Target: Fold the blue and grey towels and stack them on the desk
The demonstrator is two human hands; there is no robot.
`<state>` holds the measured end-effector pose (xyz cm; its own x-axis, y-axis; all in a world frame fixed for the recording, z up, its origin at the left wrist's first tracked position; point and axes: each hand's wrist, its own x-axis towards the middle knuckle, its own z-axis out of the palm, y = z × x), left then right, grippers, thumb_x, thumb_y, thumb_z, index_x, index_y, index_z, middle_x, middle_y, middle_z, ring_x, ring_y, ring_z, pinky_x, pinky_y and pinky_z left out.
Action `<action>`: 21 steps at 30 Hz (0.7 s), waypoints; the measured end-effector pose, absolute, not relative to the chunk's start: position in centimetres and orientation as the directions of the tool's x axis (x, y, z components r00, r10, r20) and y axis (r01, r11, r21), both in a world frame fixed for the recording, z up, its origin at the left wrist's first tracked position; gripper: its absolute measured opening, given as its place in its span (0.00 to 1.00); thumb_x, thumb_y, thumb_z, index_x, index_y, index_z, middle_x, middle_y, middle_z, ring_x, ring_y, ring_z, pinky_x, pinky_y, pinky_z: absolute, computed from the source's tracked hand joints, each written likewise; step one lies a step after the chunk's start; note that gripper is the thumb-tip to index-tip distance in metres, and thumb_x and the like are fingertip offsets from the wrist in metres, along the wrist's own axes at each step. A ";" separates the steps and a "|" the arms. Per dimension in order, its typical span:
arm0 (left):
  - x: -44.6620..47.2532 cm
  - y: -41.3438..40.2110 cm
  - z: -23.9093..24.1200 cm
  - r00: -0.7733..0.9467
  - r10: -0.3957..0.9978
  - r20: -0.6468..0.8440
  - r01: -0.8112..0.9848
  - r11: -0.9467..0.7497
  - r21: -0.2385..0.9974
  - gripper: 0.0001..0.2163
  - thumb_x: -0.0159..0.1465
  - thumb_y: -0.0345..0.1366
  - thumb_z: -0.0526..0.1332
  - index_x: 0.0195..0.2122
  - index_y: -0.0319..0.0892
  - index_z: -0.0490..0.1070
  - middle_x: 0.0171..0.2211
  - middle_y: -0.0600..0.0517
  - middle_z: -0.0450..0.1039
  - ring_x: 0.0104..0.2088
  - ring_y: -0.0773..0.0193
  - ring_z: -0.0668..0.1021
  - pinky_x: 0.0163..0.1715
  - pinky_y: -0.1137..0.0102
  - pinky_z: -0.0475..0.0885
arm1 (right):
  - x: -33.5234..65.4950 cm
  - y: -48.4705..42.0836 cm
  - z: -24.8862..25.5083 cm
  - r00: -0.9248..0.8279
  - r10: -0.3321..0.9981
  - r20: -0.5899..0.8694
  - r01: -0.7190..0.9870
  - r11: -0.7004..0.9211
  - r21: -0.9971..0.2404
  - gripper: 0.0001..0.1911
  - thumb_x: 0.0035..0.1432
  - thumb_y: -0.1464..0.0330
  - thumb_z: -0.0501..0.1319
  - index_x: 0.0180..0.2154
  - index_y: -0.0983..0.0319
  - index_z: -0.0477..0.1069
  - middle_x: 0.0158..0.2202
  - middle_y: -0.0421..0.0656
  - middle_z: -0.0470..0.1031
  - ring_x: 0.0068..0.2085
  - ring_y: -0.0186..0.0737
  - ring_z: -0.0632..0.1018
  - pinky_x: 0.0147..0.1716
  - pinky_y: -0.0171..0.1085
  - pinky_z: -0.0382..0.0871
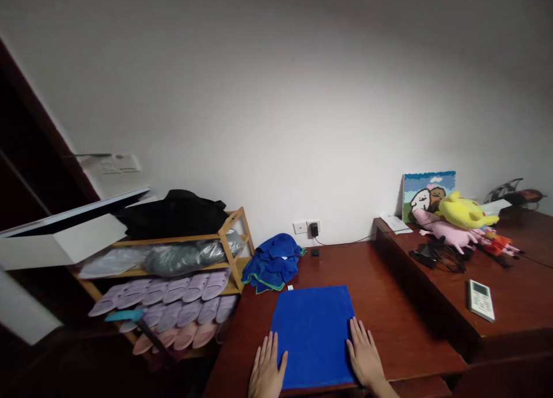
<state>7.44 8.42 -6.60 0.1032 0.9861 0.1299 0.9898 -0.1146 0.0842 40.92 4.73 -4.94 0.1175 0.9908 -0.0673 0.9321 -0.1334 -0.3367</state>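
Observation:
A blue cloth point(314, 332) lies flat, folded into a square, on the dark red wooden table point(384, 306). My left hand point(266, 370) lies flat at the cloth's near left edge, fingers stretched out, thumb on the fabric. My right hand point(365, 356) lies flat on the cloth's near right edge, fingers spread. Neither hand holds anything. A heap of crumpled blue cloths point(273, 261) with green trim sits further back on the table, near the wall.
A wooden shoe rack point(233, 242) with several pale slippers point(177, 306) stands to the left. A raised desk point(510, 306) on the right carries plush toys point(460, 216), a picture point(427, 195), black cables point(440, 254) and a remote control point(480, 299). A charger point(314, 230) is plugged into the wall.

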 end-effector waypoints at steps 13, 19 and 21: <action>15.2 7.5 -4.6 0.321 0.919 0.228 0.925 -0.356 0.134 0.28 0.75 0.47 0.41 0.74 0.47 0.44 0.74 0.52 0.46 0.73 0.56 0.54 0.71 0.53 0.55 | 40.6 3.7 -5.9 0.115 0.993 -0.025 0.927 -0.116 -0.355 0.36 0.71 0.53 0.37 0.73 0.63 0.45 0.74 0.40 0.42 0.74 0.45 0.45 0.73 0.50 0.39; 26.6 6.1 -3.9 0.597 0.791 0.134 0.749 -0.609 0.261 0.27 0.76 0.47 0.38 0.74 0.50 0.36 0.74 0.56 0.41 0.73 0.59 0.51 0.72 0.56 0.54 | 40.5 3.5 -5.2 0.051 0.997 -0.063 0.951 -0.067 -0.301 0.33 0.69 0.59 0.41 0.72 0.59 0.47 0.74 0.39 0.40 0.74 0.47 0.43 0.73 0.53 0.37; 27.5 6.1 -4.4 0.589 0.802 0.098 0.756 -0.590 0.283 0.27 0.76 0.47 0.37 0.74 0.50 0.38 0.74 0.56 0.42 0.73 0.59 0.52 0.72 0.56 0.53 | 40.5 3.6 -5.1 0.043 0.996 -0.076 0.955 -0.064 -0.288 0.33 0.69 0.60 0.42 0.72 0.57 0.48 0.74 0.38 0.40 0.75 0.47 0.43 0.73 0.53 0.36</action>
<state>27.45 6.08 -4.37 0.5893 0.8019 0.0979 0.7560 -0.5902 0.2832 40.50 3.56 -5.05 0.0433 0.9961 -0.0762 0.9554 -0.0636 -0.2885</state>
